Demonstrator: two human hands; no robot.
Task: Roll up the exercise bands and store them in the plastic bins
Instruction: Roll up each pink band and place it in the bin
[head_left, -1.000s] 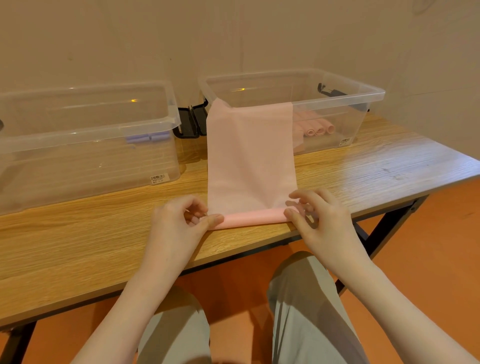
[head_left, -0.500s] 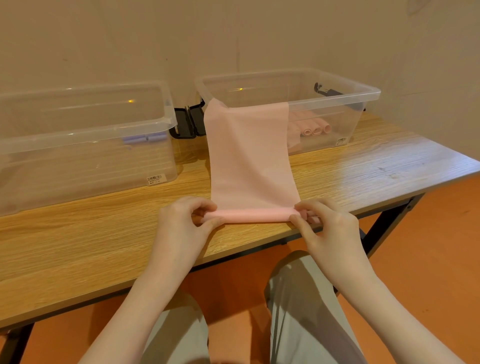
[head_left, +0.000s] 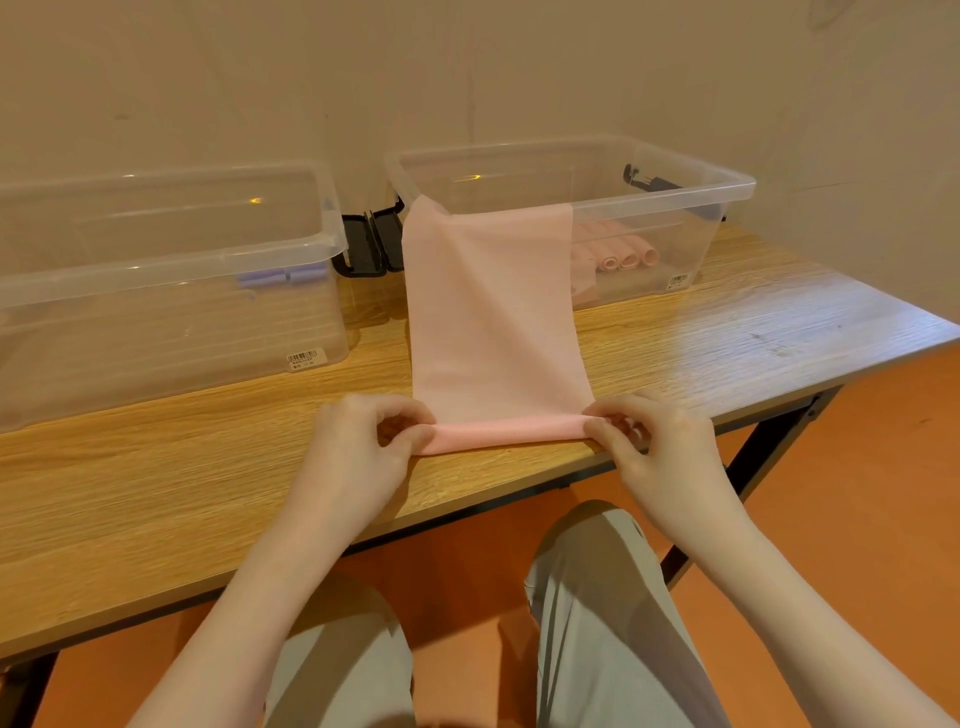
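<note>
Left hand (head_left: 358, 452) and right hand (head_left: 660, 449) pinch the rolled end of a pink stretch exercise band (head_left: 493, 322) at the wooden table's (head_left: 156, 467) near edge, its far end draped over the clear plastic bin's (head_left: 675, 176) rim.

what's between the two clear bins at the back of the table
In the head view, two black latch handles sit in the gap between the left bin and the right bin; below them, bare wooden table.

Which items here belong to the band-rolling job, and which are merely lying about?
Job:
pink band, pinched at its rolled end by left hand and right hand
right bin with pink rolls
left bin with purple rolls

Lying about:
black clips
</note>
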